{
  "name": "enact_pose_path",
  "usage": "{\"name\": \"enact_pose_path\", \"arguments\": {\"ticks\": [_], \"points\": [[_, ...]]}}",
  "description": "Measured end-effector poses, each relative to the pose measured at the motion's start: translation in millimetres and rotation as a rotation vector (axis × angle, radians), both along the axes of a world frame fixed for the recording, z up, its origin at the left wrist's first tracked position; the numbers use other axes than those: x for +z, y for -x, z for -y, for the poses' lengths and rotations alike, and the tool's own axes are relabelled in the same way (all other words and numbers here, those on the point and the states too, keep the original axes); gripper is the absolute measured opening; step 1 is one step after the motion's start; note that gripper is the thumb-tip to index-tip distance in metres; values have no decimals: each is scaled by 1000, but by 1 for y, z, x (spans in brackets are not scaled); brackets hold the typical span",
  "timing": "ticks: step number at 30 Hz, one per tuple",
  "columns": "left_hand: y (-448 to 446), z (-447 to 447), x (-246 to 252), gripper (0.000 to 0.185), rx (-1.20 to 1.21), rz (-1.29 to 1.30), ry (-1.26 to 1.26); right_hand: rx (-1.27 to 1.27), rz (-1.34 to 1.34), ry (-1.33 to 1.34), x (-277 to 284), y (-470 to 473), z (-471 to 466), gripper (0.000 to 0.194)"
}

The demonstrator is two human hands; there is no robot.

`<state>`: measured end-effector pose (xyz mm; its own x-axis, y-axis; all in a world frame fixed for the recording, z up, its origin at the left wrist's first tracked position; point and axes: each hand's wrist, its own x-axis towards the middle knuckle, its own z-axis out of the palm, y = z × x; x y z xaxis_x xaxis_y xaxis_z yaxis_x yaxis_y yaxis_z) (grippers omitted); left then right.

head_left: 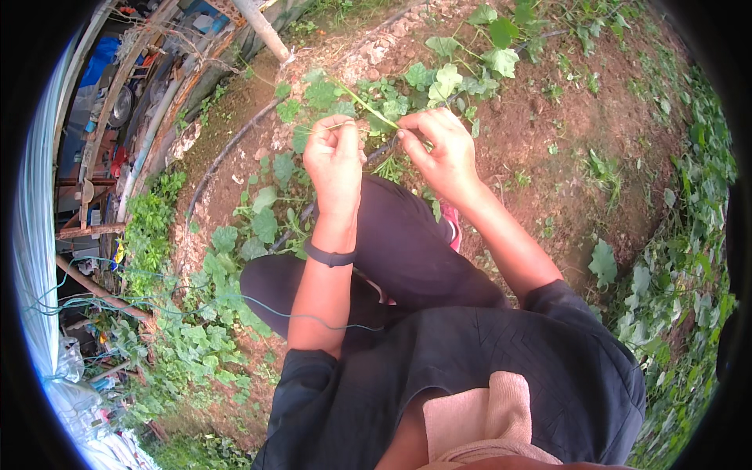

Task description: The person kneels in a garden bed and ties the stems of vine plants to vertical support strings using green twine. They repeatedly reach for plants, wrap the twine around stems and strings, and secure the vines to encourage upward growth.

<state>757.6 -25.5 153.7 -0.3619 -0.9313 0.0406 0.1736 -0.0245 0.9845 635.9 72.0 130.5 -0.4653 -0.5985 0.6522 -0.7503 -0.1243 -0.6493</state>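
Observation:
My left hand (pixel 333 161) pinches a thin yellowish-green strand (pixel 330 126) between thumb and curled fingers; whether it is a tendril or a peeled fibre I cannot tell. To its right, my right hand (pixel 442 150) holds the lower end of a slender pale green stem (pixel 367 104) between thumb and forefinger. That stem slants up and left, towards a lobed green leaf (pixel 321 94). Both hands are raised just beyond my bent knee (pixel 382 205), above low leafy vines (pixel 443 82) growing on brown soil. A dark band (pixel 330 256) circles my left wrist.
A black irrigation hose (pixel 220 155) runs along the soil at left. Thin green cords (pixel 194 304) stretch from the left across my left forearm. Beyond a wooden pole (pixel 261 29) lies a cluttered shelter (pixel 111 117). Dense vines (pixel 664 299) line the right side.

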Motion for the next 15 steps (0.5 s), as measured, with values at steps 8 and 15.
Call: {"name": "enact_pose_path", "arguments": {"ticks": [8,15], "points": [[-2,18,21,28,-237,-32,-257,-22,-70,-31,-13,1,-9,11],[-1,12,17,24,-369,-119,-227,56,-72,-15,-6,9,-18,15]]}}
